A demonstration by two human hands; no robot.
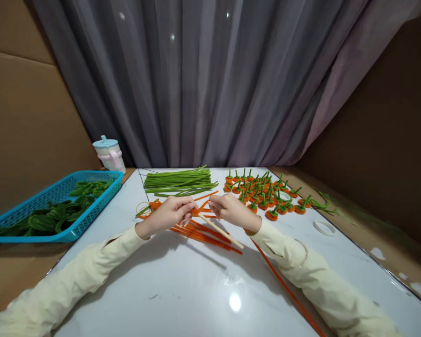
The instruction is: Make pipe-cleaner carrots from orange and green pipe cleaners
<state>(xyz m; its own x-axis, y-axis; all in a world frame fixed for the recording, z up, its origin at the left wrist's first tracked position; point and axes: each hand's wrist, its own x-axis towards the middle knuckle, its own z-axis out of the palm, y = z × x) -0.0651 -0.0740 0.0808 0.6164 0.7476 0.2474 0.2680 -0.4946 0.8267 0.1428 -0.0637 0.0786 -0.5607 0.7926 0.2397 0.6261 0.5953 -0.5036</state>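
Observation:
My left hand (168, 214) is closed in a pinch at the upper end of a thin wooden stick (222, 231), where orange pipe cleaner (202, 206) is bunched around it. The stick slants down to the right above the table. My right hand (234, 211) pinches the orange pipe cleaner just right of the stick; its fingertips are partly hidden. Beneath both hands lie loose orange pipe cleaners (203, 235). A long orange strand (284, 283) runs under my right forearm toward the table's front edge.
Green pipe cleaners (177, 180) lie stacked at the back. Several small orange pieces with green stems (263, 201) stand at back right, near a white tape roll (324, 228). At left are a blue basket (77, 229) of green leaf shapes and a lidded cup (109, 155).

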